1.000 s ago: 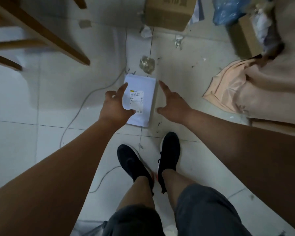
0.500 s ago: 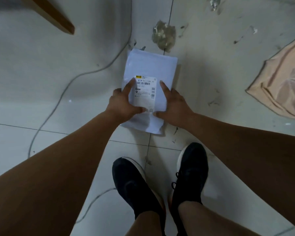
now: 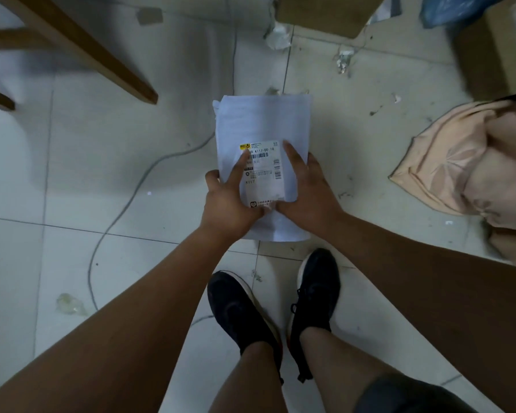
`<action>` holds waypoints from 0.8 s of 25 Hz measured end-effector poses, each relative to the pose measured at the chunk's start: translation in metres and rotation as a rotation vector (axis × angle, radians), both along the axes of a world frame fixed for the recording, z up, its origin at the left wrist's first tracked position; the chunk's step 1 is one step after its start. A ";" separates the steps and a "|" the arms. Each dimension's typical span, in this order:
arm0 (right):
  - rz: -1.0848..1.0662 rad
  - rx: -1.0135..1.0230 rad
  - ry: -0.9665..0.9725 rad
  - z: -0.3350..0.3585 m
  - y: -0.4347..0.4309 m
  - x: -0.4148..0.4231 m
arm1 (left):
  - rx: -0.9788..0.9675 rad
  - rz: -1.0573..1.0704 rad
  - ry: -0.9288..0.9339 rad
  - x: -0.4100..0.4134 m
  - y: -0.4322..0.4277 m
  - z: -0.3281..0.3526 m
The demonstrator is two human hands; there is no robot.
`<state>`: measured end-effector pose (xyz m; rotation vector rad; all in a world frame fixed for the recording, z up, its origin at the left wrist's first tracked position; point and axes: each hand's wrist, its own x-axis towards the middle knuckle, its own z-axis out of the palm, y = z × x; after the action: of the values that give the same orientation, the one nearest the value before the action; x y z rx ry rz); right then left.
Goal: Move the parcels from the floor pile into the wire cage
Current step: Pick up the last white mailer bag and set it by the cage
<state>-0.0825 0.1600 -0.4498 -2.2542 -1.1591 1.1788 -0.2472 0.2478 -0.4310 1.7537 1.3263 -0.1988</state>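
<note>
A flat white parcel (image 3: 262, 123) with a printed shipping label is held above the tiled floor, in front of my feet. My left hand (image 3: 228, 201) grips its lower left edge, thumb across the label. My right hand (image 3: 307, 192) grips its lower right edge, thumb on the label too. The parcel's bottom part is partly hidden by both hands. No wire cage is in view.
Brown wooden furniture legs (image 3: 81, 52) slant across the upper left. A thin cable (image 3: 125, 201) snakes over the tiles. A peach bag (image 3: 471, 165) lies at the right. Cardboard boxes (image 3: 325, 13), a blue bag (image 3: 447, 10) and scraps sit at the top. My black shoes (image 3: 242, 311) stand below.
Both hands closed on the white parcel and lifted it off the floor toward me. The view pulled back, showing the boxes and furniture legs again.
</note>
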 end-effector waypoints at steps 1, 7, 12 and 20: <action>-0.010 0.011 0.005 0.028 0.005 0.003 | 0.018 -0.018 0.003 0.001 0.005 0.027; -0.065 0.045 -0.005 0.197 0.033 0.015 | 0.122 -0.093 0.036 0.011 0.034 0.196; -0.118 0.119 -0.003 0.346 0.038 0.027 | 0.198 -0.161 0.033 0.017 0.053 0.345; -0.176 0.121 -0.040 0.536 0.036 0.032 | 0.177 -0.209 -0.022 0.029 0.064 0.538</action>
<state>-0.0506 0.1965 0.0867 -2.2442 -0.9944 0.9741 -0.2177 0.3119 0.1065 2.0401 1.1729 -0.1822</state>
